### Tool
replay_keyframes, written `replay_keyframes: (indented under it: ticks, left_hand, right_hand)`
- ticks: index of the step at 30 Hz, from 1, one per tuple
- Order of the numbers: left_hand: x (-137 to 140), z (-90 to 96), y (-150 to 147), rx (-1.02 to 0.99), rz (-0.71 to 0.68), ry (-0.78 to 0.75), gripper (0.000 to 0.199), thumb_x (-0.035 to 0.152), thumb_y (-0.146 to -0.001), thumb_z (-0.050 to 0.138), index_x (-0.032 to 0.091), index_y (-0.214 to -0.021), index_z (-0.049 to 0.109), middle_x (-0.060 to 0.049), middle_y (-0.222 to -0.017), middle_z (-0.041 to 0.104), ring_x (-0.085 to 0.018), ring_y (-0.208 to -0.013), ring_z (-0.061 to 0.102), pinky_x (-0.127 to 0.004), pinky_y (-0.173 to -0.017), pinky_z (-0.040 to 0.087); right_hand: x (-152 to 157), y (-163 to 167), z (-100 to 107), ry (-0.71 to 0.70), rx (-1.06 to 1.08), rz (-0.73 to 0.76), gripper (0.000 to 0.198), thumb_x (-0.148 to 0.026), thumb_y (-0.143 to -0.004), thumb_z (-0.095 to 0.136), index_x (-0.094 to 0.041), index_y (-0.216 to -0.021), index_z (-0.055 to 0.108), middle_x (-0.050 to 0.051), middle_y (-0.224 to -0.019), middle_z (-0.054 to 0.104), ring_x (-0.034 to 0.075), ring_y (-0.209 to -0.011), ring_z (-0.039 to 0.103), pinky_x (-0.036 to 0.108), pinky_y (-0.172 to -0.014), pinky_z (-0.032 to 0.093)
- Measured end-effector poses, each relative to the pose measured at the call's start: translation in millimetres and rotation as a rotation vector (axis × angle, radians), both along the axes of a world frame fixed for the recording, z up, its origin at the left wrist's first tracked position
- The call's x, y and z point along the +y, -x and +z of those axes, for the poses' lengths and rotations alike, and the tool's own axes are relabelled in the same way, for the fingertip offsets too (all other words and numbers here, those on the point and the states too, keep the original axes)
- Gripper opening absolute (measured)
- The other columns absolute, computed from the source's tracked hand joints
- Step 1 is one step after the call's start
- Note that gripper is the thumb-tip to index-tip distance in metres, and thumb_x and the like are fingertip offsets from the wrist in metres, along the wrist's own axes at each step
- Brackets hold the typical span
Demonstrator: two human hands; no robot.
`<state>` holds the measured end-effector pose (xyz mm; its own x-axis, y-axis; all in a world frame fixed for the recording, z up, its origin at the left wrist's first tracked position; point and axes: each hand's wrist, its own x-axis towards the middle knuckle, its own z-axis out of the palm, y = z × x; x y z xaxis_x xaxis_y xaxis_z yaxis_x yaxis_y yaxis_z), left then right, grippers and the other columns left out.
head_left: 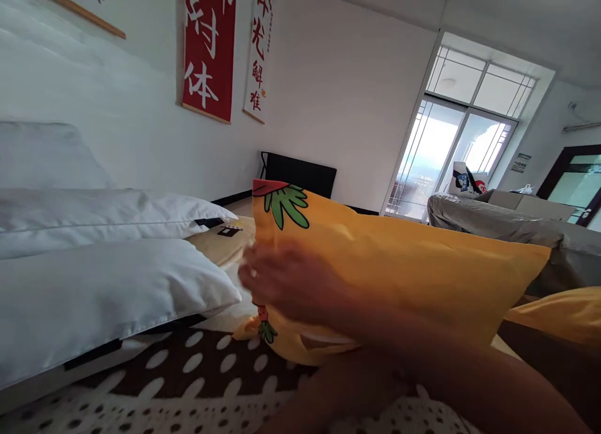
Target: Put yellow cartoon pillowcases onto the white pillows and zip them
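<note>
A yellow cloth cover (399,265), perhaps a pillowcase, stands up in front of me, with a red and green carrot-top print at its upper left corner. My right hand (286,280) reaches in from the lower right and lies across the cloth's left part. Motion smears its fingers, so I cannot tell whether they grip the cloth. Beneath it, a darker forearm (338,387), seemingly my left, passes under the lower edge of the cloth; the hand itself is hidden. A smaller carrot print (267,329) shows on the lower fold.
White pillows (117,290) are stacked at left. Below lies a brown and white dotted blanket (192,362). More yellow fabric (563,312) is at right, near a plastic-wrapped sofa (493,221). Farther back are a black panel (300,174), a window (451,146) and wall scrolls (209,52).
</note>
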<state>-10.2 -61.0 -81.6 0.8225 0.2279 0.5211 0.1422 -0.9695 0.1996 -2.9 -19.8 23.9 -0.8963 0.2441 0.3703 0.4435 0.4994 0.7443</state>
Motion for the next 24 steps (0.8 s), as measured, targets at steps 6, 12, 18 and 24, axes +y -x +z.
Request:
replay_keyframes:
  ticks: [6, 12, 18, 24]
  left_hand:
    - [-1, 6.1, -1, 0.002, -0.006, 0.134, 0.036, 0.023, -0.087, 0.05, 0.032, -0.122, 0.051, 0.001, -0.107, 0.066, -0.016, -0.091, 0.063, -0.028, -0.079, 0.049]
    - [4, 7.4, -1, -0.019, 0.149, 0.159, 0.013, 0.024, -0.084, 0.048, 0.019, -0.094, 0.056, -0.001, -0.086, 0.064, -0.016, -0.073, 0.06, -0.025, -0.056, 0.04]
    - [9, 18.7, 14, -0.241, 0.184, -0.308, 0.014, 0.014, -0.083, 0.044, 0.016, -0.086, 0.057, -0.004, -0.081, 0.06, -0.017, -0.078, 0.055, -0.03, -0.069, 0.041]
    - [27, 16.3, 16, -0.174, 0.415, -0.485, 0.052, 0.018, -0.079, 0.048, 0.022, -0.13, 0.044, -0.008, -0.145, 0.036, -0.024, -0.131, 0.031, -0.041, -0.098, 0.03]
  right_hand:
    - [-14, -68, 51, 0.092, 0.384, -0.474, 0.06, -0.053, -0.09, 0.039, -0.014, -0.136, 0.036, 0.015, -0.114, 0.061, 0.029, -0.107, 0.053, 0.046, -0.091, 0.034]
    - [-14, -103, 50, 0.249, 0.518, -0.656, 0.046, -0.054, -0.093, 0.029, -0.02, -0.095, 0.06, 0.004, -0.082, 0.067, 0.02, -0.084, 0.059, 0.035, -0.081, 0.034]
    - [-9, -130, 31, 0.052, 0.662, -0.652, 0.041, -0.046, -0.094, 0.033, -0.019, -0.089, 0.063, 0.006, -0.086, 0.068, 0.022, -0.089, 0.058, 0.037, -0.085, 0.03]
    - [-17, -151, -8, -0.162, 0.815, -0.517, 0.037, -0.037, -0.093, 0.038, -0.017, -0.119, 0.056, 0.011, -0.122, 0.061, 0.024, -0.115, 0.051, 0.039, -0.098, 0.025]
